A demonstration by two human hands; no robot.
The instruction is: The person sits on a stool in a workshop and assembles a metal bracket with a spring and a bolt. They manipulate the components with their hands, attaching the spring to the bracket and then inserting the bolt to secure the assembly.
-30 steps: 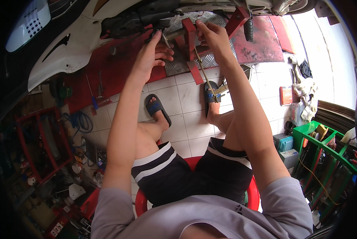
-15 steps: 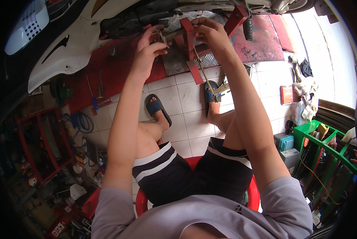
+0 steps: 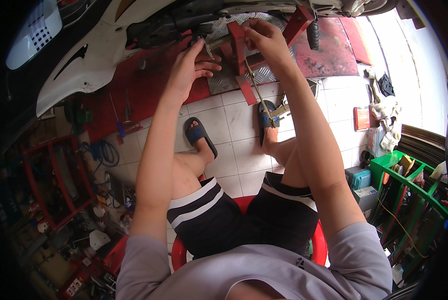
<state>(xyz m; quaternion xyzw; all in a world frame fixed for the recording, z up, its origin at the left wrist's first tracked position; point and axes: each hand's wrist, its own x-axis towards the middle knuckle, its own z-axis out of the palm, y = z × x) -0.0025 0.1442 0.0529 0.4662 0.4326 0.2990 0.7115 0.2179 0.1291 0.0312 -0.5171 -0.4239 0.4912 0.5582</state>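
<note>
My left hand (image 3: 186, 72) is open, its fingers spread. Its index finger reaches up beside a small metal handle (image 3: 209, 52) on the end of a screw rod (image 3: 220, 44). This rod runs into the upright post of a red steel stand (image 3: 238, 42). On the post's other side, my right hand (image 3: 265, 39) has thumb and fingers curled together close to the post; what they pinch is hidden. A long thin metal rod (image 3: 254, 82) slants down from near the post toward a metal pedal-like part (image 3: 280, 112) above my right foot.
The underside of a white and black motorbike (image 3: 89, 60) hangs over a red platform (image 3: 159, 75) with a metal tread plate. A screwdriver (image 3: 118, 120) lies at left. A red rack (image 3: 59, 180) stands left, a green tool rack (image 3: 409, 175) right. I sit on a red stool (image 3: 320, 245).
The fingers of my left hand have come off the metal handle and spread, the hand dropping slightly. My right hand stays by the post, its fingers a little more curled.
</note>
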